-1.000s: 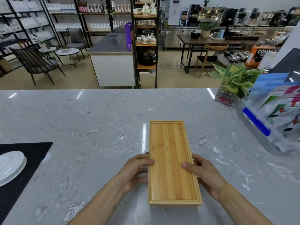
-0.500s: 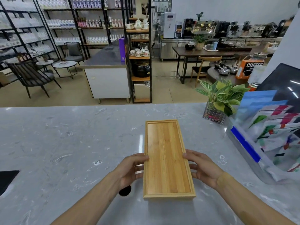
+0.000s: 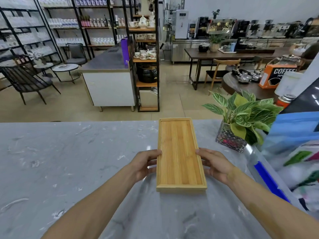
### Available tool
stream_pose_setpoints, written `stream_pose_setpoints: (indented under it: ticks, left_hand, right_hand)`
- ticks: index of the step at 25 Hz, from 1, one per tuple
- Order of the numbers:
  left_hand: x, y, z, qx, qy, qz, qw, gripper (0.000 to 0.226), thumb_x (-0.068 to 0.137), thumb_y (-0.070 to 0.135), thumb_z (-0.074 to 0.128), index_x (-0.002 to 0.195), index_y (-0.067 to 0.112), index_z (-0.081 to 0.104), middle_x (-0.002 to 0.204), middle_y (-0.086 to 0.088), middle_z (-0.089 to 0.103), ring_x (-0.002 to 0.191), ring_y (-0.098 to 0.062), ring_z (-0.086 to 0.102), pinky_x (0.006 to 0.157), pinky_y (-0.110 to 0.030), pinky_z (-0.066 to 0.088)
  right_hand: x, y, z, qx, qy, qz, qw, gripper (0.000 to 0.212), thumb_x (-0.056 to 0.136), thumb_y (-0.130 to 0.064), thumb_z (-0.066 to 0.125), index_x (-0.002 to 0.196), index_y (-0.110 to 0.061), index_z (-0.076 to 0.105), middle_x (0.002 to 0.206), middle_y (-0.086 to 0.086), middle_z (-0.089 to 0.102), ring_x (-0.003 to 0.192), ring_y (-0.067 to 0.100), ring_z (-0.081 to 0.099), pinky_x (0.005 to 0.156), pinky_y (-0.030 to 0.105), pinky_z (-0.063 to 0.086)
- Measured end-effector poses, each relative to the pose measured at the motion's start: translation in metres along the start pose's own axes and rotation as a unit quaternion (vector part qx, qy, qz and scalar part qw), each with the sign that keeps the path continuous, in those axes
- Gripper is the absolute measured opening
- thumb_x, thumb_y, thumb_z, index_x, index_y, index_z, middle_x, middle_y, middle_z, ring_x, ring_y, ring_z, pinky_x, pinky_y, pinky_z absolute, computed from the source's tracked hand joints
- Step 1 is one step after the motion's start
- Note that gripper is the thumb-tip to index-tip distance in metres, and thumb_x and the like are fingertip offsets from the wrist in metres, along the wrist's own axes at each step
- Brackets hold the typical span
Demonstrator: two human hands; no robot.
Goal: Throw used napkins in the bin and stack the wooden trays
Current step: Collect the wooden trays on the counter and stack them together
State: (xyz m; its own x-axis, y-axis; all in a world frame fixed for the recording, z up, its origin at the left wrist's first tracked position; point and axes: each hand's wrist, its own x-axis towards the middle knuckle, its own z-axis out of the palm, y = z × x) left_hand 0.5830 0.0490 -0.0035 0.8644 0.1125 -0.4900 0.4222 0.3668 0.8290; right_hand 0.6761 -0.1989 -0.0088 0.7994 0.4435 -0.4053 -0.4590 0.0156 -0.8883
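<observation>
A long wooden tray [image 3: 179,152] with a raised rim is held lengthwise over the grey marble counter [image 3: 69,161]. My left hand [image 3: 144,163] grips its left long edge and my right hand [image 3: 215,165] grips its right long edge. The tray is empty and looks lifted slightly off the counter, with a shadow under its near end. No napkins and no bin are in view.
A potted plant in a glass vase [image 3: 240,121] stands just right of the tray. Blue and patterned packages in a clear holder [image 3: 293,161] fill the right side. Beyond the counter's far edge lie the café floor, shelves and chairs.
Both hands have carried the tray away from me toward the counter's far edge. The view has tilted up, so the black mat and white plates at the left have dropped out of sight.
</observation>
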Motion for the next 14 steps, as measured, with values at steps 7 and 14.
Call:
stream_pose_setpoints:
  ticks: [7,14]
  left_hand:
    - [0.083,0.024,0.015,0.016,0.030,-0.009,0.999,0.007,0.087,0.014,0.066,0.082,0.008,0.067,0.057,0.002,0.064,0.054,-0.012,0.057,0.044,-0.022,0.049]
    - [0.121,0.031,0.017,0.044,0.049,-0.025,0.998,0.008,0.088,0.016,0.068,0.085,0.009,0.066,0.065,-0.002,0.059,0.060,-0.016,0.052,0.047,-0.024,0.050]
  right_hand:
    - [0.082,-0.017,-0.024,0.009,0.027,-0.013,0.999,0.021,0.087,-0.016,0.067,0.104,-0.004,0.071,0.086,0.009,0.077,0.071,0.017,0.072,0.059,0.028,0.058]
    - [0.117,-0.020,-0.035,0.005,0.040,0.001,0.999,0.021,0.088,-0.015,0.068,0.105,-0.002,0.069,0.092,0.014,0.074,0.074,0.020,0.071,0.066,0.030,0.059]
